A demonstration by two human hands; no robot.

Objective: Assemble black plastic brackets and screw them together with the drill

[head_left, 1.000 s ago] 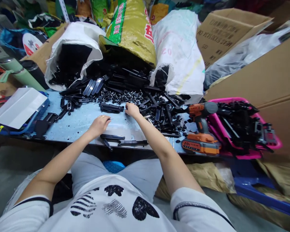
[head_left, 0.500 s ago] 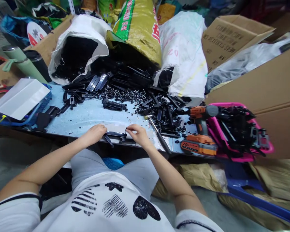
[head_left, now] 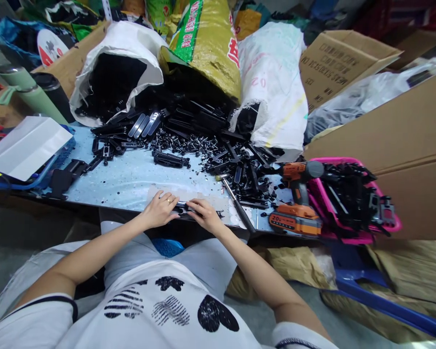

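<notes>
My left hand [head_left: 160, 209] and my right hand [head_left: 202, 214] meet at the near edge of a pale blue table [head_left: 131, 178]. Both press on a long black plastic part [head_left: 183, 209] lying along that edge, fingers curled over it. A ring shows on my left hand. Behind the hands lies a heap of black plastic parts and small screws [head_left: 207, 145], spilling from open sacks.
An orange cordless drill [head_left: 298, 194] stands at the right by a pink basket [head_left: 349, 198] full of black parts. A blue crate with a white sheet [head_left: 25, 150] sits at the left. White and yellow sacks [head_left: 203, 53] and cardboard boxes [head_left: 385, 121] crowd the back.
My right hand came back from the screw pile to the near edge. Both hands have closed together over the black part there.
</notes>
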